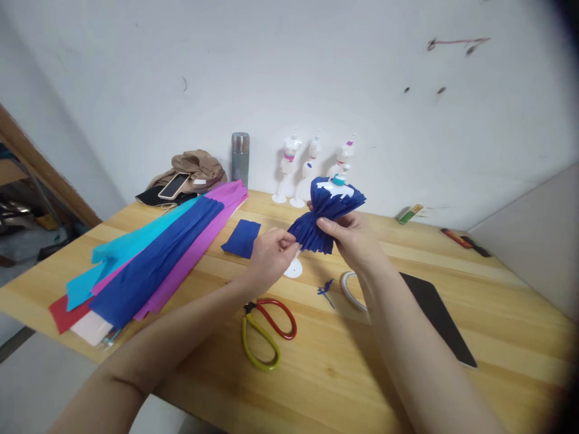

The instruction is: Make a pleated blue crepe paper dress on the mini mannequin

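Note:
My right hand (357,232) grips the gathered waist of dark blue crepe paper (330,205), its thumb pressed on the near side. The paper is pleated around a small white mannequin (337,190), which is tilted and has a turquoise band at its top. Most of the mannequin is hidden inside the paper; its round white base (294,268) shows below. My left hand (274,250) is closed, pinching the paper's lower left edge between thumb and fingers. A flat blue paper piece (242,238) lies on the table just left of that hand.
Scissors (271,334) with red and yellow handles lie in front, beside blue scraps (325,290). A tape roll (350,289) and black board (436,313) are right. Coloured crepe sheets (158,259) spread left. Several white mannequins (289,163) and a flask (240,160) stand behind.

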Available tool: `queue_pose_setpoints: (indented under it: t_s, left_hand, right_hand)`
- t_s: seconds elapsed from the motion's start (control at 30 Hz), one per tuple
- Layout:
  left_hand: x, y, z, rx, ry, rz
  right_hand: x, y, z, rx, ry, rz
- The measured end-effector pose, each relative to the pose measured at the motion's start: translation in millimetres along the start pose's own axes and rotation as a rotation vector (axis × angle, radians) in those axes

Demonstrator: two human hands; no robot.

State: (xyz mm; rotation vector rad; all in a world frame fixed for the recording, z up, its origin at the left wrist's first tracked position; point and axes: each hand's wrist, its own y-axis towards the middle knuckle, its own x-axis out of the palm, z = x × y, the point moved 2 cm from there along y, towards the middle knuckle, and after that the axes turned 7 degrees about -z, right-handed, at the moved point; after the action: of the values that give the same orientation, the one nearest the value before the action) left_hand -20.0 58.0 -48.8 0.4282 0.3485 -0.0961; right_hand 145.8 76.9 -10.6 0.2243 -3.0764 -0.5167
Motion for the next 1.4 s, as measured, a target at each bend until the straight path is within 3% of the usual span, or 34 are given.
queue_pose_setpoints:
  t_s: [0.5,0.8,0.93,1.03,1.17,1.4]
  left_hand:
    - [-0.6,7,-3,-0.104,-0.146,-0.044]
    - [-4.8,11,4,-0.306,-0.432,-0.142]
    - [-6.5,9,-3,-0.499,-0.552,-0.156]
    - [-2.4,9,-10,-0.596,-0.665,-0.271]
    - [3.2,8,-13,-0.641,-0.929,-0.395]
    - [6.1,9,-17,-0.616,-1.046,-0.374]
  right_hand:
    - [0,0,-1,0.013,-0.02,-0.015]
    - [0,0,-1,0.023,-0.052,-0.009]
    - [-1,0,-1,0.011,-0.031,0.002]
    - [0,0,-2,0.006,-0.026,0.002]
    - [2,0,-2,0.009,-0.035,0.001]
    - [1,0,0,0.022,-0.039,-0.002]
